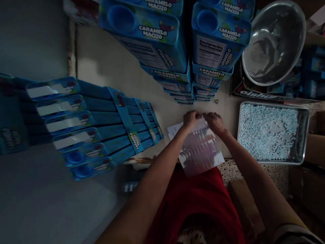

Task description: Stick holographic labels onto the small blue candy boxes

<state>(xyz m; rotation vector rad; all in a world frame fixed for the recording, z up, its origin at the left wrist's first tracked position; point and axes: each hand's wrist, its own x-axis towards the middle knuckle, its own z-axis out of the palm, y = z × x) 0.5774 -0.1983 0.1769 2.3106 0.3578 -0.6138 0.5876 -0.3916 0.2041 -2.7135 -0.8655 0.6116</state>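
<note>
A glossy silvery sheet (pixel 199 149), which looks like a sheet of labels, lies tilted over the table's front edge, its near end by my red garment. At its far edge my left hand (pixel 191 120) is closed, fingertips pinching that edge. Close beside it, my right hand (pixel 215 122) pinches the same edge near its right corner. The fingertips almost meet, and anything small between them is hidden. Another white sheet (pixel 172 130) shows from under the glossy one on the left.
Blue candy boxes (pixel 99 125) lie in a row at left, several with white strips on their ends. Tall stacks of similar boxes (pixel 212 51) stand ahead. At right are a metal tray (pixel 306 135) of pale blue and white candies, a metal bowl (pixel 274 44) and a carton (pixel 256 93).
</note>
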